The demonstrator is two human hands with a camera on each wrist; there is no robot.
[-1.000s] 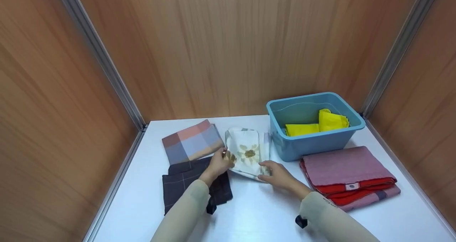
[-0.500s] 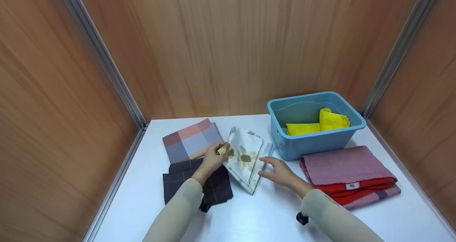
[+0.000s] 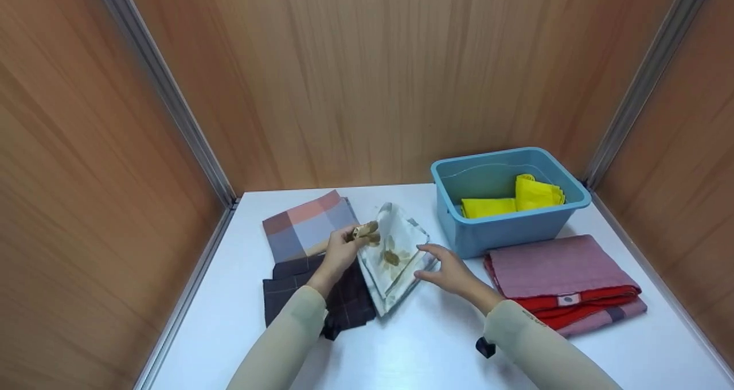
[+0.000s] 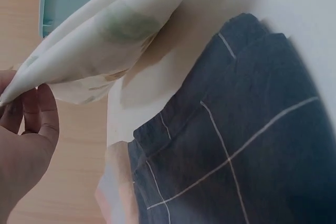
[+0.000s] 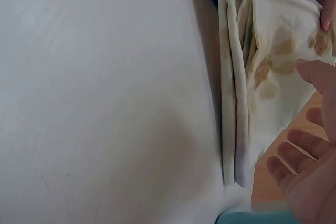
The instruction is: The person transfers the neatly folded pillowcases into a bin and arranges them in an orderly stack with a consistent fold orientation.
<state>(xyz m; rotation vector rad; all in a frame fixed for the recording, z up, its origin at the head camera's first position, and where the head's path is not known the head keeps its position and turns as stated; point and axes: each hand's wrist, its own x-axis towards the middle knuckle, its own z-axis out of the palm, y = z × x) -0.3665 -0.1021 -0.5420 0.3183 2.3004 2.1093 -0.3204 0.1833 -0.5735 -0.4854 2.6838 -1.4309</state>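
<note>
A folded white cloth with a brown flower print (image 3: pixel 395 255) is lifted and tilted above the white table (image 3: pixel 424 344). My left hand (image 3: pixel 356 236) pinches its upper left corner; the left wrist view shows the cloth (image 4: pixel 105 40) hanging from that hand (image 4: pixel 26 129). My right hand (image 3: pixel 429 261) is open with spread fingers at the cloth's right edge. In the right wrist view the hand (image 5: pixel 310 177) is beside the cloth's layered edge (image 5: pixel 247 77); I cannot tell whether it touches.
A dark checked cloth (image 3: pixel 327 298) lies under my left forearm, with a pink and blue plaid cloth (image 3: pixel 309 223) behind it. A blue bin (image 3: pixel 507 229) holds yellow cloth (image 3: pixel 510 202). A pink and red folded stack (image 3: pixel 562 281) lies at the right. Wooden walls enclose the table.
The floral cloth lay flat under both hands; my left hand has lifted its corner and tilted it up. My right hand let go of the near edge and opened beside it.
</note>
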